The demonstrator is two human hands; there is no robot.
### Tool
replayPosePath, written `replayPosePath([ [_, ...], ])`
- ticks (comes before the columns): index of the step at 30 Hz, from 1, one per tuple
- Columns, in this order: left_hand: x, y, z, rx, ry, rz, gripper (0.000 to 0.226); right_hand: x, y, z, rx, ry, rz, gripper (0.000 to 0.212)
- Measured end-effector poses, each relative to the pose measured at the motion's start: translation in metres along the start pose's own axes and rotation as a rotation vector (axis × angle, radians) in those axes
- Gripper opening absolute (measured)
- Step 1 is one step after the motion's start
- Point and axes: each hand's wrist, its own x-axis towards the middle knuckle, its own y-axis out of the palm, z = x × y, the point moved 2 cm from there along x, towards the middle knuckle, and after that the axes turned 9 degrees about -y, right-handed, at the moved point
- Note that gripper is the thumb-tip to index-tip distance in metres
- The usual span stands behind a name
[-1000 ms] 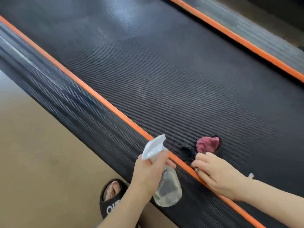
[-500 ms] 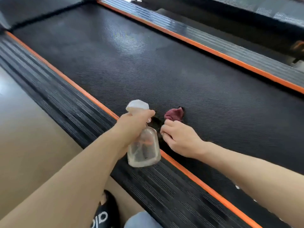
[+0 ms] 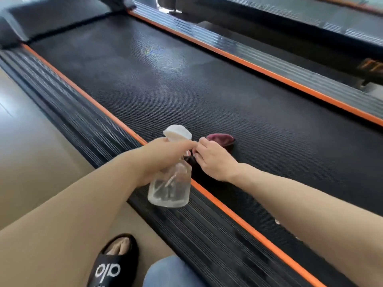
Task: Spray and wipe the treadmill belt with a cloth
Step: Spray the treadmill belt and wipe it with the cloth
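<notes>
With the view now lifted toward the far end of the black textured treadmill belt [image 3: 207, 83], the left hand [image 3: 163, 154] grips the clear plastic spray bottle [image 3: 171, 183] as before, the right hand [image 3: 213, 160] pinching the crumpled maroon cloth [image 3: 220, 138] on the belt's near left edge, suggesting another spray comes next.

black ribbed treadmill belt [image 3: 207, 96] runs diagonally from far left to near right, w/ orange strips and ridged side rails [image 3: 87, 125] along both long edges. a crumpled maroon cloth [image 3: 220, 138] lies on the belt near its left edge, approx mid-length. the treadmill sits on a tan floor [image 3: 31, 154], where a foot in a black slide sandal [image 3: 116, 264] stands just left of the near rail.
</notes>
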Motion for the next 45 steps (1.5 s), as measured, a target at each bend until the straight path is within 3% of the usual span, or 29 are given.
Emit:
replayPosePath([
  [3,0.006,0.003,-0.004,-0.062,0.032,-0.01,0.027,0.004,0.006,0.006,0.017,0.137,0.05,0.03],
  [9,0.01,0.02,-0.005,0.025,0.02,0.046,0.04,-0.136,-0.038,0.019,0.034,0.208,0.18,0.023],
  [12,0.013,0.023,-0.007,0.009,0.019,0.056,0.045,-0.166,-0.054,0.019,0.007,0.186,0.27,0.019],
  [17,0.023,0.02,-0.003,-0.031,0.023,-0.01,0.033,-0.069,-0.017,-0.019,-0.076,-0.047,0.248,0.023],
  [20,0.019,0.016,-0.003,-0.035,0.041,-0.032,0.049,0.01,0.008,-0.03,-0.048,0.106,0.184,0.035],
  [23,0.014,0.012,-0.006,-0.028,0.035,-0.069,0.072,0.036,0.014,-0.025,-0.046,0.264,0.24,0.029],
  [28,0.015,0.016,-0.016,-0.06,0.103,0.019,0.033,-0.076,-0.022,0.008,-0.036,0.226,0.183,0.021],
  [32,0.027,0.033,-0.025,-0.046,0.121,0.019,0.045,-0.162,-0.048,0.019,-0.05,0.259,0.239,0.015],
  [35,0.032,0.05,-0.034,0.002,0.186,-0.055,0.038,-0.165,-0.042,0.018,-0.076,0.318,0.221,0.018],
  [39,0.039,0.064,-0.043,0.038,0.266,-0.158,0.047,-0.164,-0.039,0.02,-0.06,0.347,0.177,0.019],
  [45,0.043,0.072,-0.043,-0.006,0.265,-0.11,0.049,-0.165,-0.038,0.021,-0.043,0.359,0.127,0.018],
])
